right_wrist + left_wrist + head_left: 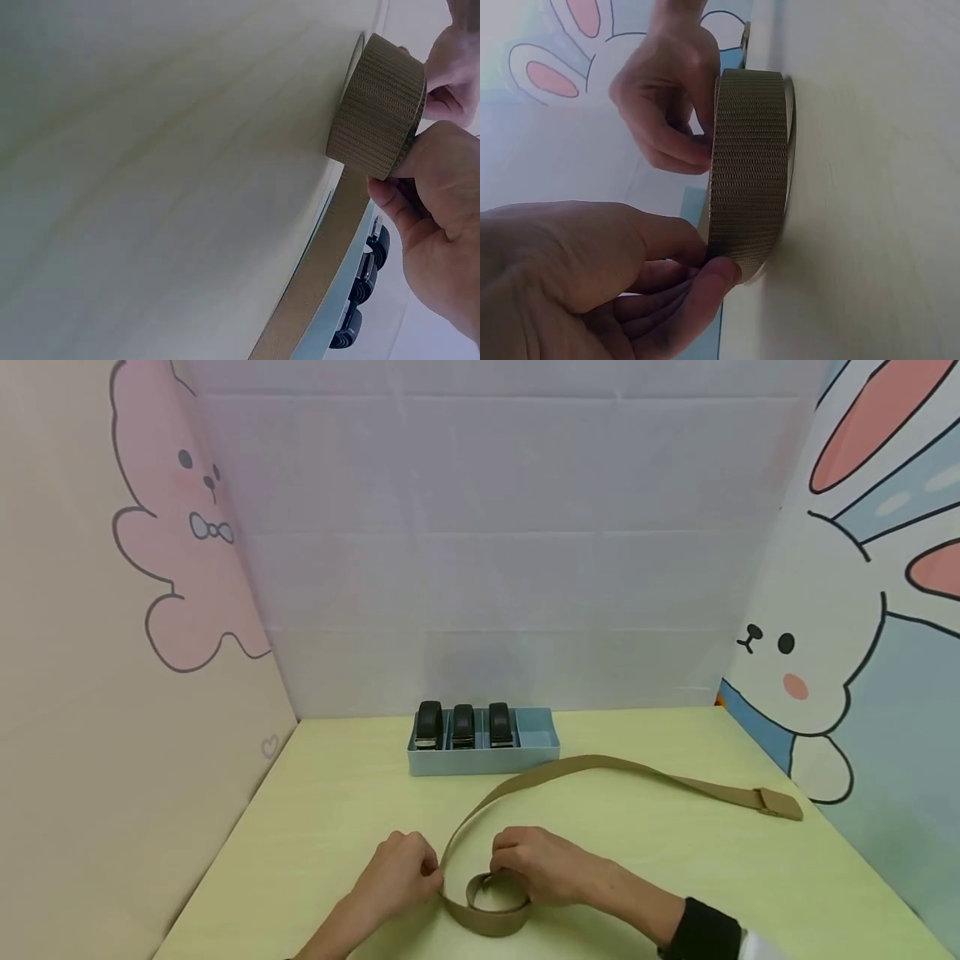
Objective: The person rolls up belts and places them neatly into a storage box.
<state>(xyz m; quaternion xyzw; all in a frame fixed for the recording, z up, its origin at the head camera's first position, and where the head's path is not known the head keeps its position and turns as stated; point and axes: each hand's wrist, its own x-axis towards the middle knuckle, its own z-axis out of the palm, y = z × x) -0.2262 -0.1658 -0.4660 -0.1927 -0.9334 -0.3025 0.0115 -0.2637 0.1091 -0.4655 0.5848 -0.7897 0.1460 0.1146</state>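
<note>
A khaki webbing belt (600, 762) stands on its edge on the table, one end wound into a loose coil (491, 923). From there it sweeps up and right to a folded brown tip (780, 804). My left hand (401, 872) pinches the strap between thumb and fingers at the coil's left side. On the opposite side, my right hand (543, 864) grips the coil, its fingertips reaching toward the small inner loop. The left wrist view shows the ribbed outer face of the coil (750, 157) between both hands.
Behind the belt stands a light blue divided tray (480, 763). Three of its compartments each hold a rolled black belt (463, 727) with a metal buckle; the rightmost one is bare. Cartoon-printed side walls and a pale back wall (510, 568) enclose the yellow table (315, 793).
</note>
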